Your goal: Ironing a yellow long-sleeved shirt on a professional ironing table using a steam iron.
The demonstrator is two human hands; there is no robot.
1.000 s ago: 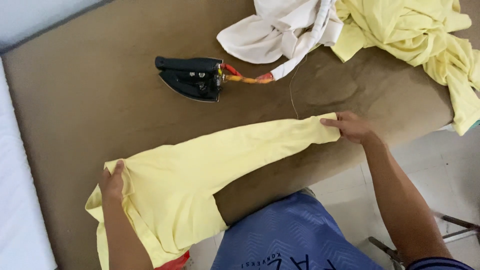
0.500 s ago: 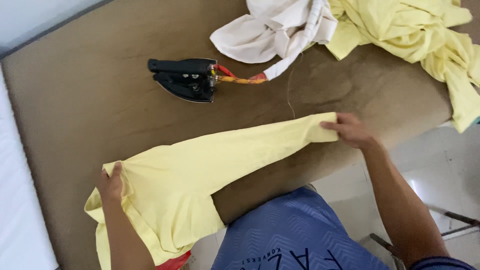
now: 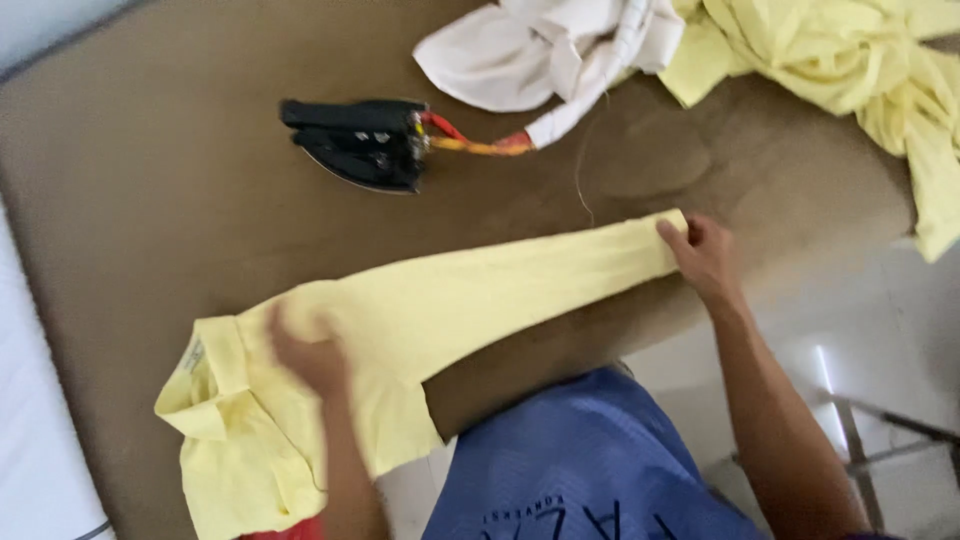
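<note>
Left hand (image 3: 310,355): flat on yellow shirt (image 3: 400,340) near shoulder, about 7 o'clock in frame. Blurred; pressing down, fingers spread, not clearly gripping. Grasp: cannot tell.

Right hand (image 3: 703,255): at 3 o'clock, pinching cuff end of sleeve (image 3: 540,275) between thumb and fingers. Closed on the fabric.

Yellow shirt: lying on brown padded board (image 3: 150,200), body bunched at 7–8 o'clock, hanging over the near edge. Collar (image 3: 215,365) with a small label visible at 8 o'clock from left hand.

Sleeve: stretched out straight between both hands, running from 8 o'clock up toward 3 o'clock. Lying flat on board.

Iron (image 3: 355,140): black, at 11 o'clock, well apart from sleeve. Resting on its side or soleplate edge, exact pose unclear. Untouched by either hand.

Cord (image 3: 470,140): red and orange, leaving iron's rear toward 1 o'clock, running under white cloth (image 3: 540,50).

White cloth: crumpled at 12 o'clock, touching yellow pile (image 3: 840,70).

Yellow pile: loose yellow garments at 1–2 o'clock, draped over far right edge of board.

Thread (image 3: 580,175): thin loose strand on board, just above sleeve's cuff end, at 1 o'clock from centre.

Blue shirt (image 3: 580,470): worn by person, at 6 o'clock, against near edge of board.

Floor (image 3: 860,340): pale tiles at 4 o'clock, metal frame leg (image 3: 880,425) showing.
</note>
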